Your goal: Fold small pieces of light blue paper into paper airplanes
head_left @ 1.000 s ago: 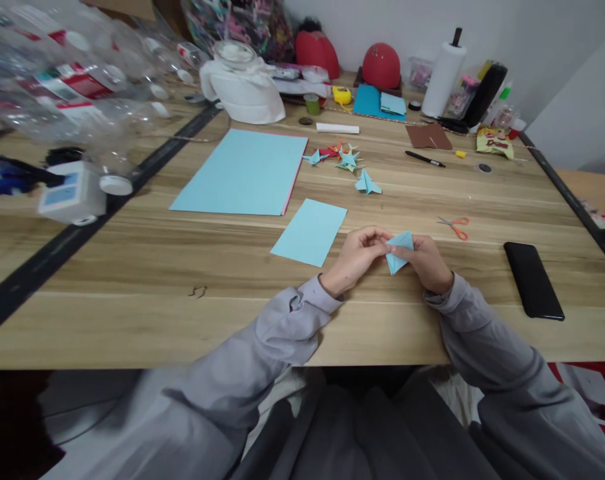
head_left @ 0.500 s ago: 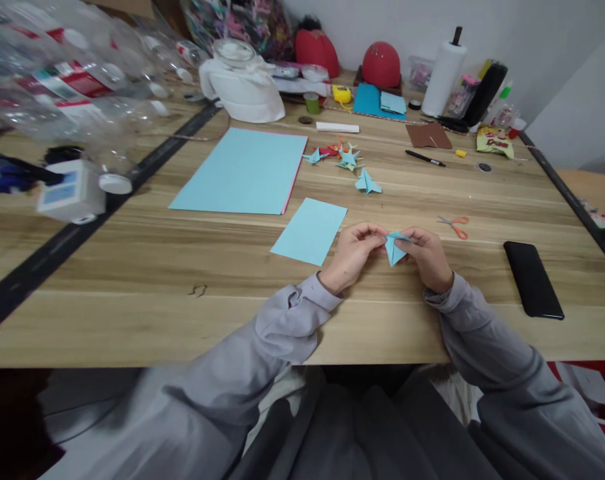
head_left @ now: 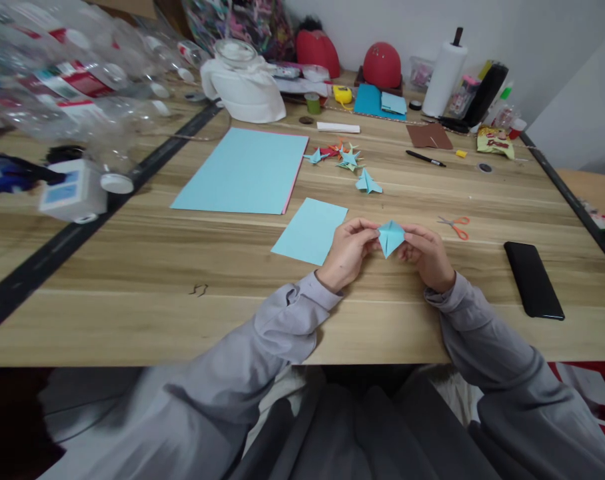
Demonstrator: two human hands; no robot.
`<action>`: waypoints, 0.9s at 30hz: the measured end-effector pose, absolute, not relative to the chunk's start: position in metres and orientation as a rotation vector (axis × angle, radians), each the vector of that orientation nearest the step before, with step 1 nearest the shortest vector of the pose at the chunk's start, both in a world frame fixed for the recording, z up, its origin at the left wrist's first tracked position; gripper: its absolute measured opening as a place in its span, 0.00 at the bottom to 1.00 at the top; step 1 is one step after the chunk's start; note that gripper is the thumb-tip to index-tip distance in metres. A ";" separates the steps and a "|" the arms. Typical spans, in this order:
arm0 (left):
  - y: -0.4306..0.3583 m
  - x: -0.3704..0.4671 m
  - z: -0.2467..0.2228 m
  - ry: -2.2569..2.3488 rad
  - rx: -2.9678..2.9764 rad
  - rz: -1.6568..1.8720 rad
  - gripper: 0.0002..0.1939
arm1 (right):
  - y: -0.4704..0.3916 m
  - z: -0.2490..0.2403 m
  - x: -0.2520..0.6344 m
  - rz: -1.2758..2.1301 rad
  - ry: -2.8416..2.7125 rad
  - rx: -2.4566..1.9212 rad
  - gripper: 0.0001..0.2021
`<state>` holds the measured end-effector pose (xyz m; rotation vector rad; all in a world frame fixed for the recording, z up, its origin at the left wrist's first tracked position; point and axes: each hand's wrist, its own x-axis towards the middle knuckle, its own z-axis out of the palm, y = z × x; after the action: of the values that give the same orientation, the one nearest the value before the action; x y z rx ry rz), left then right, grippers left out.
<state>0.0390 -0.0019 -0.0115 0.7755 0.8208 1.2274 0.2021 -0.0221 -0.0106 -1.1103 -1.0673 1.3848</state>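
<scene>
A small folded piece of blue paper [head_left: 391, 239], diamond-shaped with a slit down its lower half, is held up between both hands just over the table. My left hand [head_left: 350, 250] pinches its left corner between thumb and fingers. Its right corner is gripped by my right hand [head_left: 426, 257] in the same way. Beside my left hand lies a flat blue paper rectangle [head_left: 310, 230]. Orange-handled scissors [head_left: 455, 227] rest beyond my right hand. Folded paper figures, one of them a blue one [head_left: 368, 181], sit farther back.
Large blue sheets [head_left: 242, 170] lie at the left, near plastic bottles [head_left: 82, 100] and a white box [head_left: 75, 190]. A black phone [head_left: 533, 280] is at the right. Toward the back are a pen [head_left: 425, 158], brown paper [head_left: 430, 136] and a paper roll [head_left: 445, 80].
The folded paper has turned from a narrow, partly covered shape to an open diamond facing me. My right fingers have shifted from its front to its right corner.
</scene>
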 end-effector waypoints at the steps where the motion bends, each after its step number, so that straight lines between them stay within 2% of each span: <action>1: -0.001 0.039 -0.012 0.824 0.775 1.231 0.09 | -0.022 -0.011 0.203 1.381 -1.074 -1.119 0.20; 6: -0.002 0.041 -0.015 0.857 0.864 1.246 0.13 | -0.021 -0.010 0.201 1.359 -1.125 -1.136 0.22; 12: -0.006 0.043 -0.015 0.890 1.022 1.255 0.17 | -0.020 -0.014 0.195 1.184 -1.297 -1.185 0.20; 16: -0.008 0.043 -0.016 0.861 1.067 1.074 0.16 | -0.020 -0.015 0.197 1.084 -1.279 -1.195 0.19; 20: -0.009 0.043 -0.021 0.856 1.159 0.918 0.20 | -0.019 -0.016 0.199 1.073 -1.246 -1.189 0.18; 27: -0.011 0.043 -0.016 0.829 1.004 0.816 0.15 | -0.019 -0.016 0.198 1.013 -1.240 -1.189 0.16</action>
<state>0.0431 -0.0106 -0.0163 1.0038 0.8292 0.8157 0.1981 -0.0192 -0.0162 -1.1892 -1.2401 1.0126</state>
